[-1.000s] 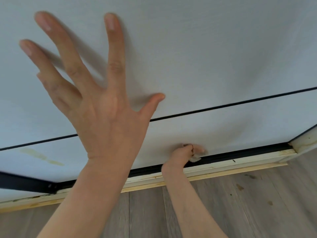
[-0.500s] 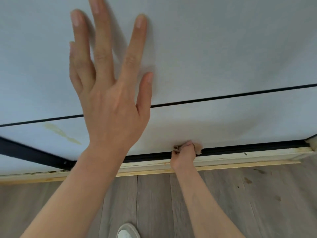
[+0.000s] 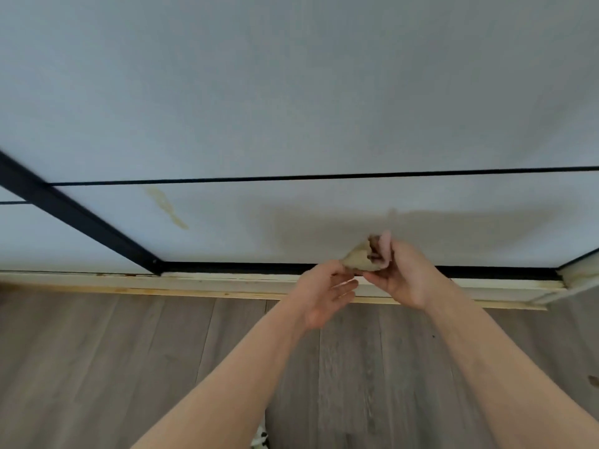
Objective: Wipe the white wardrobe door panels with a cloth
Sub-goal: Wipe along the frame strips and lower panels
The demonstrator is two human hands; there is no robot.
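Note:
The white wardrobe door (image 3: 291, 108) fills the upper view, split by a thin black line into a large upper panel and a low bottom panel (image 3: 324, 218). A yellowish streak (image 3: 167, 207) marks the bottom panel at the left. A small crumpled beige and pink cloth (image 3: 366, 254) sits in front of the bottom panel's lower edge. My right hand (image 3: 398, 273) grips the cloth. My left hand (image 3: 324, 291) is just left of it, fingers fairly straight, its fingertips at the cloth's left end.
A black frame bar (image 3: 74, 215) runs diagonally at the left. A black bottom rail (image 3: 243, 268) and a pale wooden track (image 3: 194, 285) lie under the door. Grey wood-look floor (image 3: 129, 351) is below, with part of a shoe (image 3: 261, 440) at the bottom edge.
My left hand has left the upper panel and dropped down to meet the cloth. My right hand has lifted the cloth slightly off the rail area. The view has shifted right and down.

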